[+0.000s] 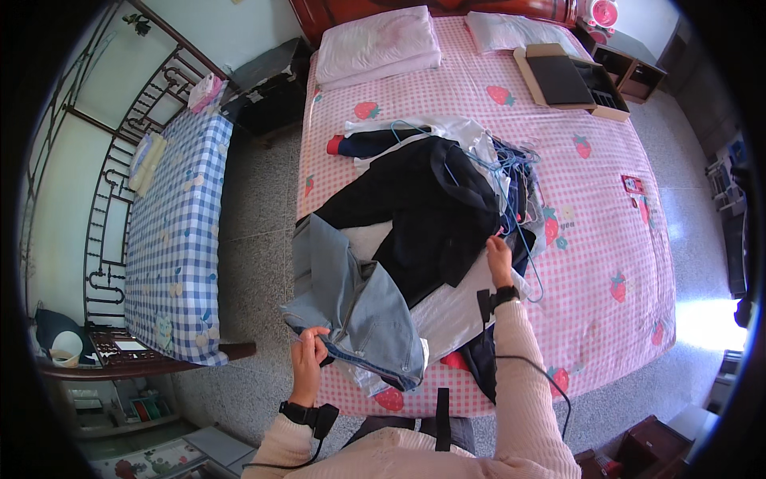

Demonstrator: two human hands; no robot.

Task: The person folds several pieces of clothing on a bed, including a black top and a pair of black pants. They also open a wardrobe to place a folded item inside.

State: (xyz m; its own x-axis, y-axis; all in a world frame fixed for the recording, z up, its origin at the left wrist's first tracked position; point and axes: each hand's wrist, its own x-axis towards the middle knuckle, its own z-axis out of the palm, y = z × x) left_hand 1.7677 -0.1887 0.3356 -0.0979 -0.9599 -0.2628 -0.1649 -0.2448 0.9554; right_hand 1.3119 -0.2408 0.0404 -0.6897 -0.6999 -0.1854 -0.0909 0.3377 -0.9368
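Observation:
My left hand [306,361] is closed on the waistband edge of light blue jeans [383,326]. The jeans lie crumpled over the near left side of a clothes pile, one leg folded back. A black hooded jacket [423,215] spreads across the middle, sleeve out to the left. At its right edge my right hand [499,257] is pinched closed, by a small pinkish bit; what it grips is too small to tell. Just beyond that hand, blue hangers [511,160] lie tangled. White clothing [459,307] shows beneath the jacket, and a dark garment with a red cuff [363,145] lies behind it.
The pile rests on a bed with a pink checked strawberry sheet [598,239]. Pillows [379,44] and an open cardboard box [558,76] are at its far end. A small red packet [633,184] lies at right. Leftward stands a bed with a blue checked cover [179,239].

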